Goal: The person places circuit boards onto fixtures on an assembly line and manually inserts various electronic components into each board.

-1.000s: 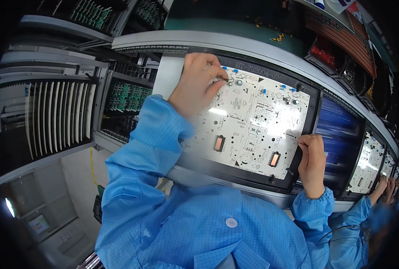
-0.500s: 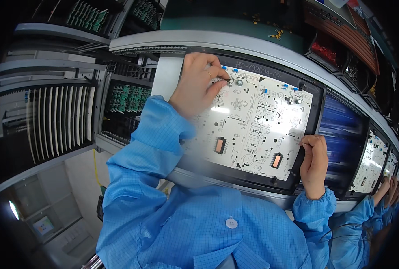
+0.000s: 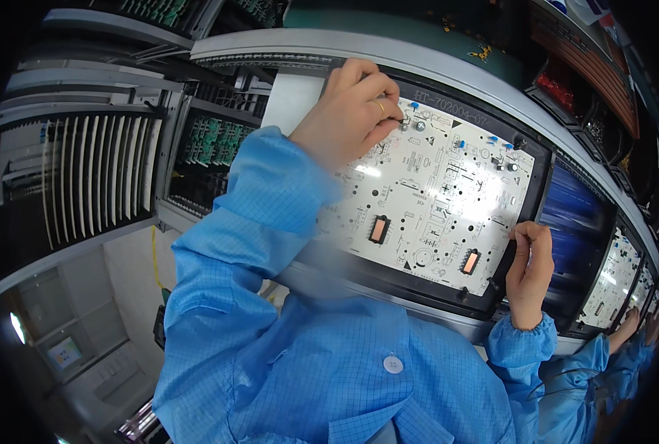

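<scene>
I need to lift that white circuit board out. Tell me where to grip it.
Probably by its bare right edge, coming from the right: the white circuit board lies flat in a black frame, its face crowded with parts, and the right hand already rests there.

Electronics assembly line, factory floor. Curved conveyor track (image 3: 448, 63) carrying black carrier frames (image 3: 525, 200) one after another, each with a white printed circuit board (image 3: 433, 192) dotted with small blue parts and two orange components. More boards (image 3: 612, 280) further down the same line to the right. Racks of slotted trays (image 3: 85, 185) at left, some loaded with green circuit boards (image 3: 214, 140). Blue anti-static smock (image 3: 314, 370) worn at this station; second blue sleeve (image 3: 625, 370) at the next position along the line. Red parts bins (image 3: 566, 87) behind the track.
</scene>
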`<state>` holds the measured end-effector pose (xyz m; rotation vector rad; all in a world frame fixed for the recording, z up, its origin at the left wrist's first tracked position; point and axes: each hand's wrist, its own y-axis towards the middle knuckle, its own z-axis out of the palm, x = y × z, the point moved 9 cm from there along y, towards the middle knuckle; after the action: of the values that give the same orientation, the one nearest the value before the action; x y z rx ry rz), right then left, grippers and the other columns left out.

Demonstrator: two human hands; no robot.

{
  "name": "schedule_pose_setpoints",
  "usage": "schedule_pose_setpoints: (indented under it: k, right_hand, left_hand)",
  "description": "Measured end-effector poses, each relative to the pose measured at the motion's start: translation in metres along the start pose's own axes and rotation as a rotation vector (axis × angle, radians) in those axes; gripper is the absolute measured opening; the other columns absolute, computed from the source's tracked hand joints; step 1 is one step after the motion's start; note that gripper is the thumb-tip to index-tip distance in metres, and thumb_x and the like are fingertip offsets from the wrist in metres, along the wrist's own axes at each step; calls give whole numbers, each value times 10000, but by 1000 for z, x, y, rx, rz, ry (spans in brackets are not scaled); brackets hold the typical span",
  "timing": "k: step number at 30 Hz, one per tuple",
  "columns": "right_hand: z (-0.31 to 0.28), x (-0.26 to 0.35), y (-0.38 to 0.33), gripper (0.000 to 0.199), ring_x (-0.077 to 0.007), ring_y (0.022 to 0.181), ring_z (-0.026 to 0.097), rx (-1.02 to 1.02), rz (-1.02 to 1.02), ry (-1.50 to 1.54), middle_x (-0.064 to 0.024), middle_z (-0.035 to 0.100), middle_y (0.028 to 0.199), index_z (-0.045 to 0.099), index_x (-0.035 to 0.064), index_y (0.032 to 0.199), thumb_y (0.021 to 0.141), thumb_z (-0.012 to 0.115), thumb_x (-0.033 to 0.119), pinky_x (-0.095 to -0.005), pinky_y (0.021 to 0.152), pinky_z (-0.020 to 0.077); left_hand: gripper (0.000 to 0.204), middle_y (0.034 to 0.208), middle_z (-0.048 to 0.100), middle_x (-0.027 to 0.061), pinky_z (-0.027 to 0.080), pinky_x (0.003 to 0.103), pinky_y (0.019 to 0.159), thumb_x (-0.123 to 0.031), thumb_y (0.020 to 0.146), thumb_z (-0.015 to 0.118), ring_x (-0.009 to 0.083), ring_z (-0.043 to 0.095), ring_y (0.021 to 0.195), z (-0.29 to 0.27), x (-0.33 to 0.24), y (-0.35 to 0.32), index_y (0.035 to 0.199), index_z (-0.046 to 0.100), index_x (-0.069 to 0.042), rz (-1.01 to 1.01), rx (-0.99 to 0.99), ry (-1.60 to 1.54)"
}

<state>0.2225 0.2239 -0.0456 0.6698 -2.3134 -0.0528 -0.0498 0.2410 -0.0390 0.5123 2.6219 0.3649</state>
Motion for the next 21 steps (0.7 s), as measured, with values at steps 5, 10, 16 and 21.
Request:
schedule_pose_setpoints:
  k: [5, 10, 16, 21]
  right_hand:
    - [0, -2, 0, 169, -275, 749, 558, -4, 16, 12, -146, 532, 840, 532, -17, 970, 859, 491, -137, -313, 694, 465]
    - [0, -3, -1, 158, -250, 750, 570, -7, 24, 19, -138, 536, 846, 531, -17, 971, 874, 485, -132, -302, 707, 469]
    - [0, -5, -2, 157, -178, 789, 582, -4, 59, 8, -117, 567, 834, 525, -15, 978, 906, 439, -125, -271, 775, 461]
    - [-1, -6, -1, 138, -174, 786, 580, -8, 73, 23, -113, 567, 835, 524, -16, 971, 916, 443, -113, -268, 777, 460]
  left_hand:
    - [179, 1084, 584, 47, 418, 388, 958, -80, 770, 729, 301, 430, 1112, 4, 3, -2, 944, 689, -82, 19, 5, -16]
    - [175, 1080, 580, 50, 441, 381, 952, -99, 776, 730, 293, 436, 1125, 5, 1, -2, 944, 685, -85, 27, -10, -11]
    - [139, 1079, 574, 20, 441, 372, 947, -116, 787, 721, 277, 455, 1110, 1, -14, 5, 916, 685, -81, 98, 65, 163]
    - [133, 1054, 579, -1, 431, 365, 948, -133, 790, 717, 267, 458, 1103, 0, -18, 7, 912, 694, -85, 92, 81, 244]
